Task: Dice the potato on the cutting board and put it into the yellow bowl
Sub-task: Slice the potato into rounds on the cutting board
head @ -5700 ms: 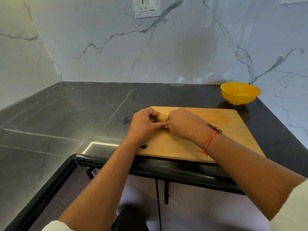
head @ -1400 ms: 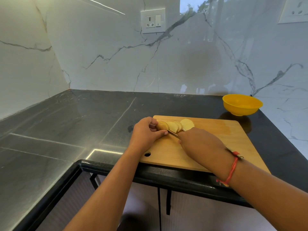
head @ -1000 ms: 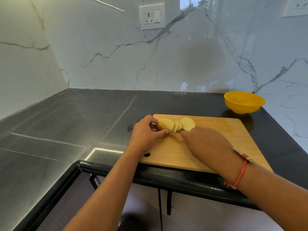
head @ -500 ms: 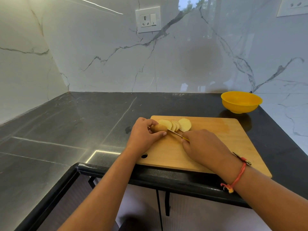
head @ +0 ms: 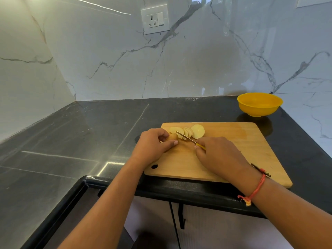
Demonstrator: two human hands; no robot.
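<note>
The right hand [head: 219,155] hides most of the knife handle [head: 200,146].

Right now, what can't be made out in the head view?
The knife: handle buried in the right hand, head view; only a yellow bit shows.
The potato stub: partly under fingers of the left hand, head view.
The slices: overlapping, too small to count.
The bowl: bottom hidden by its near rim.

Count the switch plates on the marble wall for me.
2. The first plate sits high above the left end of the cutting board; the second plate is cut off at the top right corner, above the yellow bowl. More may lie outside the view.
</note>
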